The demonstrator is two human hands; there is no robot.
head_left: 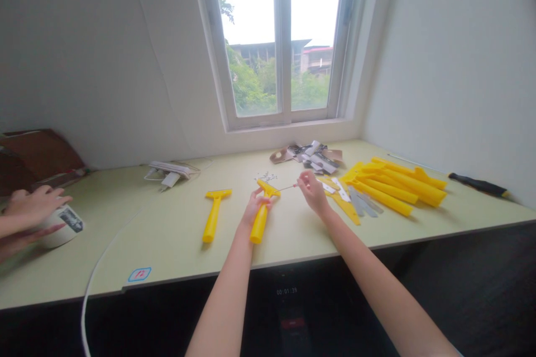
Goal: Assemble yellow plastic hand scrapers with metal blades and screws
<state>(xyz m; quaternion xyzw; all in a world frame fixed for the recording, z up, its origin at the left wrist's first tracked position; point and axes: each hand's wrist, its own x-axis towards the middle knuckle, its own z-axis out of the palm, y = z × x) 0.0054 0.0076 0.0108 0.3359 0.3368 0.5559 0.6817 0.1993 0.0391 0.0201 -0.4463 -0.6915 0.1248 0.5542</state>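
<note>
My left hand (255, 204) grips a yellow plastic scraper handle (260, 217) near its T-shaped head, with the long grip pointing toward me. My right hand (313, 192) pinches a thin metal pin (287, 188), which reaches left toward the scraper head. Its tip is close to the head, but I cannot tell if they touch. A second yellow scraper handle (213, 215) lies on the table to the left. A small scatter of tiny metal parts (266, 177) lies just beyond the held head.
Right of my hands lie a heap of yellow handles (393, 185), grey metal blades (362, 203) and a black-handled tool (477, 184). Printed packaging (312, 157) lies at the back. At left, a co-worker's hands (36, 206) rest on a white roll (62, 227). The table (176, 240) ends in a front edge.
</note>
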